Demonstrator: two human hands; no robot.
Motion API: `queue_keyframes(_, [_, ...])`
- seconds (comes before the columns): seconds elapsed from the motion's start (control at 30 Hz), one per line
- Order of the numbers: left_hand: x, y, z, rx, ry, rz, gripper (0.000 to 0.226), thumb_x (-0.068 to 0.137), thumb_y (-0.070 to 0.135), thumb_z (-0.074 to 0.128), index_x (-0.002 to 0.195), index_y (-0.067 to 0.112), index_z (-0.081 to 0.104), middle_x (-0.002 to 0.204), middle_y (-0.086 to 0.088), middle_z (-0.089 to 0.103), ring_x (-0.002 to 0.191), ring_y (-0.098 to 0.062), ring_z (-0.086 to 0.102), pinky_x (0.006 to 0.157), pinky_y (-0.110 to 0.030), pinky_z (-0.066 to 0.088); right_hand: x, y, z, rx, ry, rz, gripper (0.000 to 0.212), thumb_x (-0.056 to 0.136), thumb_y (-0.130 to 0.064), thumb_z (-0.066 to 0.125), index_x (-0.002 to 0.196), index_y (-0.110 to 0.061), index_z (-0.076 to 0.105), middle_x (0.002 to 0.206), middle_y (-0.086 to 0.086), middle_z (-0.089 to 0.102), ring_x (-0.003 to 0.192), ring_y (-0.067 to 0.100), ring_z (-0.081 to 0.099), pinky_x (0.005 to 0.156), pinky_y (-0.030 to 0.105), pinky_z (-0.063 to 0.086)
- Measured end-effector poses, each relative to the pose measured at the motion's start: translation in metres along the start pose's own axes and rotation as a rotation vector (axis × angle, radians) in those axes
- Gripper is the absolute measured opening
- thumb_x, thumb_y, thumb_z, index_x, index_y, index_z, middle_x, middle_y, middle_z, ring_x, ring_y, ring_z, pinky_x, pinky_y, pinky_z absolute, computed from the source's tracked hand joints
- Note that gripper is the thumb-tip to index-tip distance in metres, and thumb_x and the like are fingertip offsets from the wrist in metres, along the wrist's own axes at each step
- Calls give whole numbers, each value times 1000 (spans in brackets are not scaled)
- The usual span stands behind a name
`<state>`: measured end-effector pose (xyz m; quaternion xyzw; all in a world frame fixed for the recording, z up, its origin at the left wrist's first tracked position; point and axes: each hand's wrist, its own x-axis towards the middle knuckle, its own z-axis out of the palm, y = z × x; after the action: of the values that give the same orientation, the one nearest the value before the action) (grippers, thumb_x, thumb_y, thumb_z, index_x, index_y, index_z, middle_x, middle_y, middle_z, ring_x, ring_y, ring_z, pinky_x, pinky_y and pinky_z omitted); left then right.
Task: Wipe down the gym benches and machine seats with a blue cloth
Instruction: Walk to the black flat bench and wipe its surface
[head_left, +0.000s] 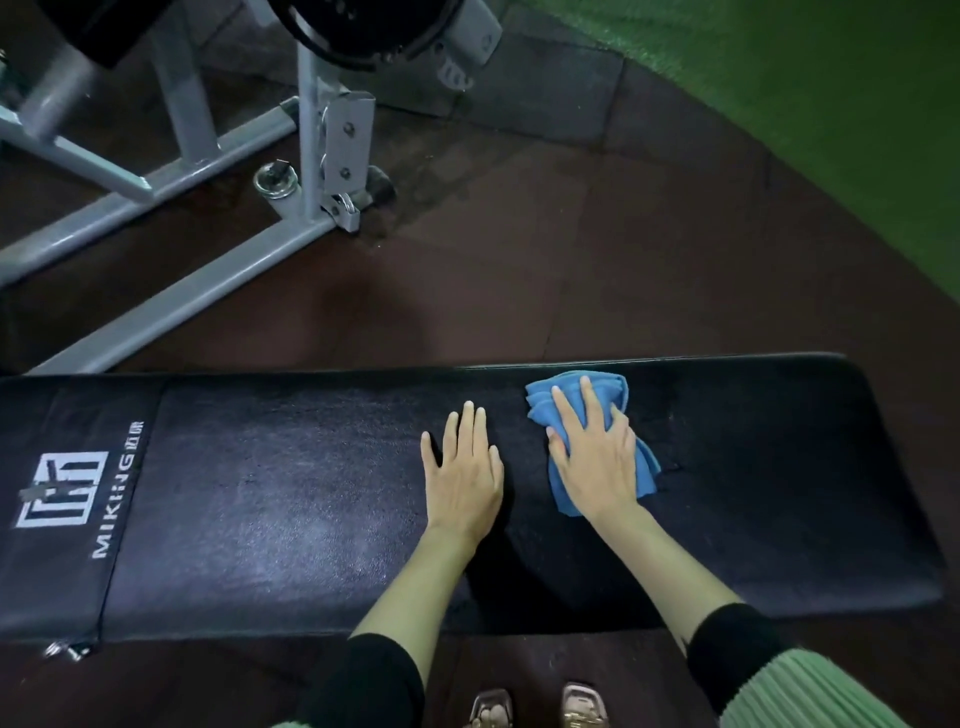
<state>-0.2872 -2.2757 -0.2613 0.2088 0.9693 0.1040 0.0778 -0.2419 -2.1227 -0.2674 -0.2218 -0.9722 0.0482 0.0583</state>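
A long black padded gym bench (260, 493) runs across the view from left to right, with a white logo on its left end. A crumpled blue cloth (613, 389) lies on the right half of the pad. My right hand (595, 460) presses flat on the cloth with the fingers spread and straight. Just left of it, my left hand (465, 467) rests flat on the bare pad with its fingers straight, a short gap from the cloth.
A grey steel machine frame (171, 306) with a bolted upright (332, 156) stands on the dark rubber floor beyond the bench at the left. Green turf (831, 130) lies at the far right. My feet (540, 706) are at the bench's near side.
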Motion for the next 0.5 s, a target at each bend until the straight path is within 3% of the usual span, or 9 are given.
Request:
queue_keyframes(0.27, [3,54,14,19,4,88,53,90,29,28,133,9,54,139,-5,52,126,-21,51,98,-54,41,7,41,1,-33,23,-189,64,73,-37,75,132,-24,53,140,5,51,103,32,62,80,41,54])
queue_keyframes(0.5, [19,134,35,7,43,114,52,91,28,28,133,9,53,139,-6,52,127,-21,51,100,-54,40,20,121,-6,-16,72,-175,59,76,-36,72,131,-25,54,139,5,52,102,31,62,80,39,54])
